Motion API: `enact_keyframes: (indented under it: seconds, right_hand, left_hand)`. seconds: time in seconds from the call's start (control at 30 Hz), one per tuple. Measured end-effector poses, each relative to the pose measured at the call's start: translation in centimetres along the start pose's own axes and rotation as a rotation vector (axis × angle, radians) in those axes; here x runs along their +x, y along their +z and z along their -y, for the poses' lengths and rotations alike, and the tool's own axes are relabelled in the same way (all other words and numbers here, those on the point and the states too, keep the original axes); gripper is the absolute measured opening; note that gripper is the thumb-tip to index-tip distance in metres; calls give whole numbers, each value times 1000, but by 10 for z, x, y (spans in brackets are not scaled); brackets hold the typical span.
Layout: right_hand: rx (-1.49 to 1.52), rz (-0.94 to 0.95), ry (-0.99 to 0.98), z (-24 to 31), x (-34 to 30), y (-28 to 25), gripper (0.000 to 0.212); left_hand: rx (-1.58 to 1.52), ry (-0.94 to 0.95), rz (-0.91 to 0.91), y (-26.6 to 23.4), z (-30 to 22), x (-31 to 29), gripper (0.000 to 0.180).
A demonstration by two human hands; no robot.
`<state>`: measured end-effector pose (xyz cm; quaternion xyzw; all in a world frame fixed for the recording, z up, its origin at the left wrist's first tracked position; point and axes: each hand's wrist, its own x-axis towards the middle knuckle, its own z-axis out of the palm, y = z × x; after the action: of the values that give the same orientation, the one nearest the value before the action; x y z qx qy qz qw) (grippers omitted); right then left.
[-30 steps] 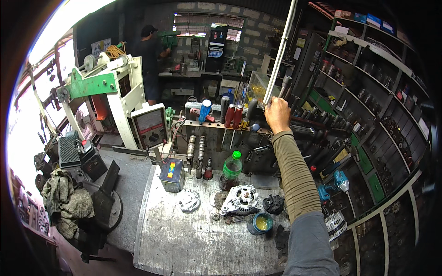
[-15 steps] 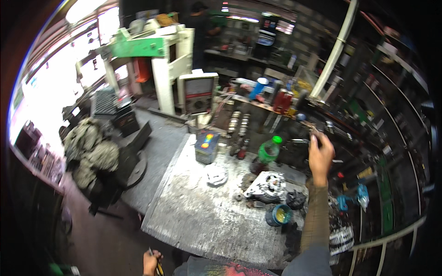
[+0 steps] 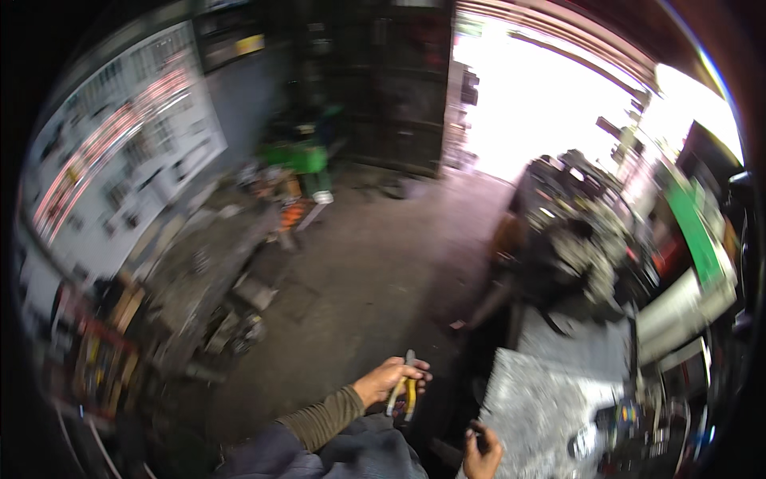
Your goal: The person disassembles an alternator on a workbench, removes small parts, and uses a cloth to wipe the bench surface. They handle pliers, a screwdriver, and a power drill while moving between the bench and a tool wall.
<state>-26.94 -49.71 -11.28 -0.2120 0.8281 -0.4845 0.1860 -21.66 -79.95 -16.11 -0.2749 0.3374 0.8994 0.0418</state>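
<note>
Left hand (image 3: pixel 399 377): fingers are clasping pliers (image 3: pixel 411 391). Right hand (image 3: pixel 483 453): now away from the rack, hanging right of those fingers by the surface (image 3: pixel 531 415); its fingers curling, contents unclear, leaving only the pliers surely held.

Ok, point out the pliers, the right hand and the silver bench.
Pliers (image 3: pixel 411 390): head view, on a yellow handle.
Right hand (image 3: pixel 482 457): head view, on its middle.
Silver bench (image 3: pixel 528 411): head view, on its bare top.

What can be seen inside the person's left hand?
The left hand holds pliers: the tip sticks out at the top, and the yellow handles spread below. The middle part is covered by the hand, so it cannot be seen.
</note>
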Motion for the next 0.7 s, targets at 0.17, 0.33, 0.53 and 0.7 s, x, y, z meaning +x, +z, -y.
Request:
enact_keyframes:
  seconds: [0.17, 0.33, 0.53, 0.7]
  right_hand:
    - [-162, 340, -325, 78, 27, 81, 26]
    - [-303, 451, -411, 98, 95, 159, 25]
    - [-502, 581, -394, 112, 209, 299, 26]
    - [-427, 728, -411, 139, 280, 410, 23]
  left_hand:
    - [-477, 197, -66, -89, -22, -50, 25]
    - [-329, 153, -323, -185, -31, -88, 15]
    - [-7, 608, -433, -296, -134, -149, 29]
    - [556, 680, -972, -406, -210, -188, 31]
